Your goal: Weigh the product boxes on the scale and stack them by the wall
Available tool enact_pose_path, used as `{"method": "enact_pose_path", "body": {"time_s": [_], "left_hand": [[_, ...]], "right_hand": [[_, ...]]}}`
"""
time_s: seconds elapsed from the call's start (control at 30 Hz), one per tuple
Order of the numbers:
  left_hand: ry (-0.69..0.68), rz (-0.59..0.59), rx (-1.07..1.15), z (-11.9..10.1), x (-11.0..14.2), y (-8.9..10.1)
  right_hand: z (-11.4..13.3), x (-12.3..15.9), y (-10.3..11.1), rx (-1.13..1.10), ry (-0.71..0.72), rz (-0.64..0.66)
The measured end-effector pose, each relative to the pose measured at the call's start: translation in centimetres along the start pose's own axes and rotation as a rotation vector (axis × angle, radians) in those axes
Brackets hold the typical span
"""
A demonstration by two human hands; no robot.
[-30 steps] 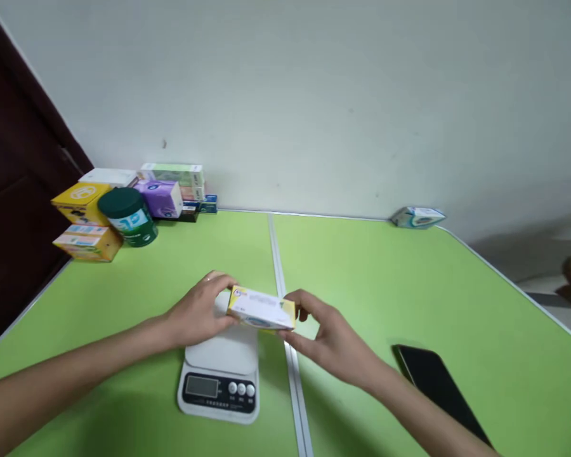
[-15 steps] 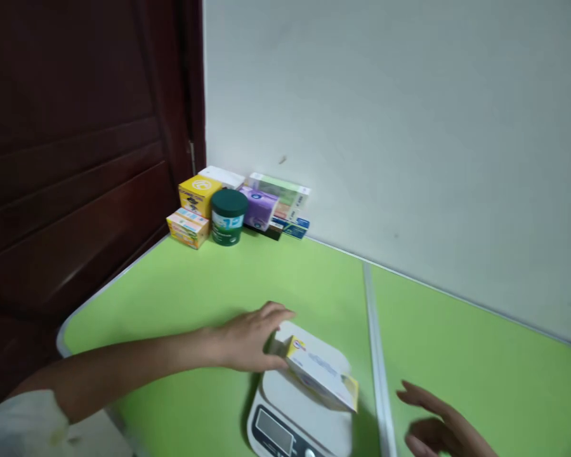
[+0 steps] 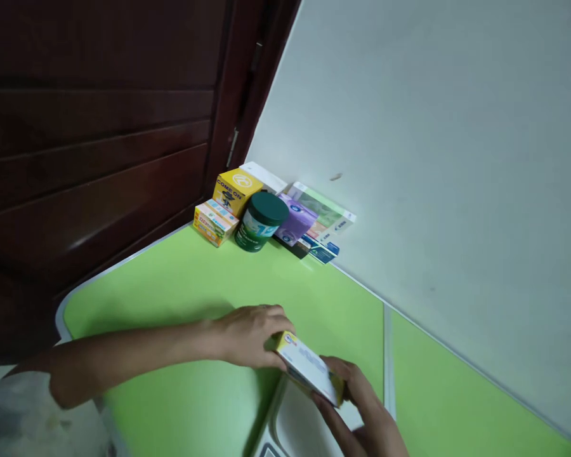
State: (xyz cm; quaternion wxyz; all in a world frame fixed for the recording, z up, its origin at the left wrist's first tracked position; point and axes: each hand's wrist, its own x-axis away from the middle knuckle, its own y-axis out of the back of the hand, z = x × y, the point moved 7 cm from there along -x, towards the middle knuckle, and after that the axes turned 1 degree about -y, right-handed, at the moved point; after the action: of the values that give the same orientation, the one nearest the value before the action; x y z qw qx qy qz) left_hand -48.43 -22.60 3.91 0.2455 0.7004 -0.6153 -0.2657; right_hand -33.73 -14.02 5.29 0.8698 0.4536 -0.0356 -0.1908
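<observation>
A small white and yellow carton (image 3: 309, 366) is held at both ends, tilted down toward the right. My left hand (image 3: 254, 336) pinches its far-left end between thumb and fingers. Around its near-right end my right hand (image 3: 361, 406) closes, thumb below and fingers above. Beneath the carton lies a white kitchen scale (image 3: 292, 425), partly covered by the carton and my right hand. Only a corner of the scale's display shows at the bottom edge.
At the back of the green table (image 3: 171, 285) stand a green-lidded tub (image 3: 261, 222), a yellow box (image 3: 235, 190), an orange box (image 3: 214, 222), a purple tissue pack (image 3: 295, 219) and several flat boxes. A wall rises behind, a dark door (image 3: 124, 158) at left.
The view has swung left toward the door. My right hand was off the carton half a second ago and now grips its right end. The carton appears lifted off the scale.
</observation>
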Motion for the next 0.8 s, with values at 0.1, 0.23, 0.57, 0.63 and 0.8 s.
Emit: {"method": "enact_pose_path", "body": {"time_s": [0.1,0.23,0.57,0.63,0.8], "left_hand": [[0.057,-0.116,-0.079,2.5,2.1,4.0],[0.108,-0.306,-0.299,5.6,3.8,10.3],[0.229,-0.947,-0.286,17.5,2.1,17.1],[0.186,-1.048,-0.26,19.1,1.9,15.4],[0.064,-1.206,-0.255,19.4,1.6,13.9]], "right_hand": [[2.7,-4.3,-2.3,-0.03,0.12,0.015],[6.4,-11.7,-4.5,-0.026,0.268,-0.08],[9.5,-24.7,-11.8,0.311,0.367,-0.201],[8.7,-24.5,-13.0,0.301,0.362,-0.199],[7.9,-24.9,-13.0,0.31,0.315,-0.222]]}}
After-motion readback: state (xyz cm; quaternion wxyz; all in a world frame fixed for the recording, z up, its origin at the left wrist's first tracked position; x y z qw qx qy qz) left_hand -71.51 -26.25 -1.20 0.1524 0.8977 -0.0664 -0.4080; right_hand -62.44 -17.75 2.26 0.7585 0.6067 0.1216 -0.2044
